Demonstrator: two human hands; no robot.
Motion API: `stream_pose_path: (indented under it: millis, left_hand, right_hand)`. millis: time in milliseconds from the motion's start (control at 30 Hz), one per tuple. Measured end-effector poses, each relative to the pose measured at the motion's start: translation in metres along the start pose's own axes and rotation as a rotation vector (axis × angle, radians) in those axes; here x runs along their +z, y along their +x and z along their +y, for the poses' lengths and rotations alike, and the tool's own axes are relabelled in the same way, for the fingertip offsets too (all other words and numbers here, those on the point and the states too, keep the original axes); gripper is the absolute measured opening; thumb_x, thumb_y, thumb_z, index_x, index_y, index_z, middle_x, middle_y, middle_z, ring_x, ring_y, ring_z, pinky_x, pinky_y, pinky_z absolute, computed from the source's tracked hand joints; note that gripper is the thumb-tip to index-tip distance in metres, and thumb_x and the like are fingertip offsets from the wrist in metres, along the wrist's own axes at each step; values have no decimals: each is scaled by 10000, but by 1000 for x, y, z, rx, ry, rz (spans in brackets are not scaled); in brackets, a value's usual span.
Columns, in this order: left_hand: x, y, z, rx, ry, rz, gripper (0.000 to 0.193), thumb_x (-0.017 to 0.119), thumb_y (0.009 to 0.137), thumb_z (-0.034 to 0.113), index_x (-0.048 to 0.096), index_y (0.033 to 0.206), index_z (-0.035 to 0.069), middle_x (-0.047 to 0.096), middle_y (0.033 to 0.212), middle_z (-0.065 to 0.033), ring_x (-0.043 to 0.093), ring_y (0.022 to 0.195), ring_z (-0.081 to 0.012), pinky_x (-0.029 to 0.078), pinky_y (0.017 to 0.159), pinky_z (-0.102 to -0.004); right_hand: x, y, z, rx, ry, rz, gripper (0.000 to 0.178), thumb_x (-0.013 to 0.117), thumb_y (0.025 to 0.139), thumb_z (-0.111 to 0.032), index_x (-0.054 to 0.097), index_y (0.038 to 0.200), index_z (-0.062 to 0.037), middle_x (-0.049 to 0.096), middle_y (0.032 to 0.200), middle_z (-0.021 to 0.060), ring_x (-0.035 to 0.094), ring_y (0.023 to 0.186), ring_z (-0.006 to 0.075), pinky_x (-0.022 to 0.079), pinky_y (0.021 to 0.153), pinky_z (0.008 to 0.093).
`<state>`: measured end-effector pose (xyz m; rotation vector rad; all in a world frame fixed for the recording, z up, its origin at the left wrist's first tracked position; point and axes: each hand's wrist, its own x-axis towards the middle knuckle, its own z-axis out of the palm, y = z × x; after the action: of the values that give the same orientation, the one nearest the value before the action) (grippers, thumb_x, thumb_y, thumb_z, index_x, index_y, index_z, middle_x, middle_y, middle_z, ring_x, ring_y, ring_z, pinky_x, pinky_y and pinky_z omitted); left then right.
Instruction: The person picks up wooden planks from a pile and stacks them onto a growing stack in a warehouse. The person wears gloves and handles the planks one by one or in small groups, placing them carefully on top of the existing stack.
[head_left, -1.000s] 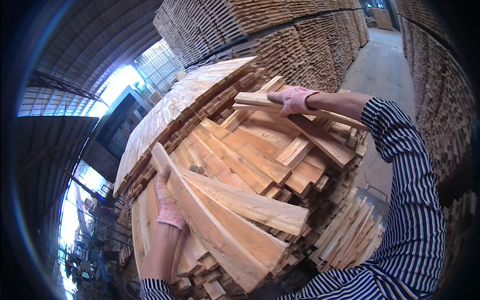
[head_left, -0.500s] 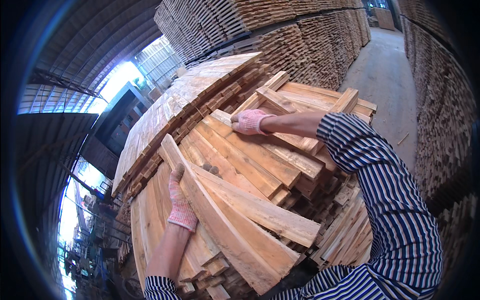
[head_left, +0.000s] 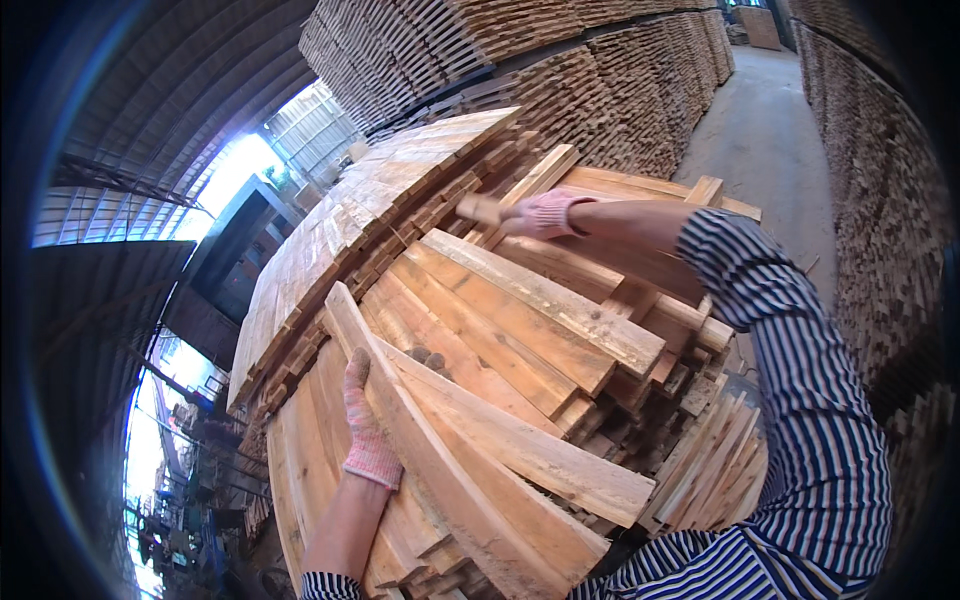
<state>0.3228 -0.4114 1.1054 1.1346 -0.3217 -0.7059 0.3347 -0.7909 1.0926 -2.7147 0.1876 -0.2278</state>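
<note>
Left grip, seven o'clock: clasped round fanned boards reaching to six o'clock. Right grip, one o'clock: seemingly closed on a motion-blurred board. Hazards, in our judgement: our one-handed, off-centre hold could let the fan splay and slide off the pile; the crosswise stick, one o'clock, could snag our right-hand board.

At six o'clock you have long, pale boards fanned out, the nearest tilted; at twelve, a blurred plank.
</note>
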Motion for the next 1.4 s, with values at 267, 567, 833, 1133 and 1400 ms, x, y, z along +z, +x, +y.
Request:
stream_pose_path:
  millis: [267,567,833,1133,1400]
  left_hand:
    - [13,10,9,-36,78,5,873,498,866,712,470,1342,-20,615,1179,-242,632,1052,-364,540,927,-477]
    - [28,50,19,94,-48,-41,749,574,908,595,470,1358,6,629,1183,-224,635,1034,-400,533,914,-527]
    - [23,83,-15,-70,-161,-3,675,570,935,535,460,1387,45,606,1220,-234,610,1082,-423,509,946,-570]
    - [26,79,6,-85,-3,40,551,563,956,495,527,1310,73,622,1206,-203,639,1064,-359,556,887,-523]
    - [103,70,41,4,-141,47,507,405,1038,428,461,1304,1,545,1298,-219,575,1155,-367,488,1014,-508]
  right_hand:
    - [20,-21,-107,-163,-51,230,733,383,901,-637,583,1297,-53,575,1301,274,544,1234,395,419,1026,446]
    - [-28,-132,-171,-284,330,1,709,635,771,-416,496,1361,-46,599,1260,235,587,1168,327,448,979,376]
    - [-20,-50,22,-307,258,-112,547,627,812,-358,612,1311,-134,646,1280,99,600,1171,256,448,984,337]
    - [2,-65,-82,-221,-138,188,453,499,923,-324,569,1314,-107,674,1157,192,655,1056,366,523,871,441]
    - [-43,-144,-159,-77,270,-68,836,677,761,-330,346,1492,-95,638,1157,208,632,1031,234,515,890,346]
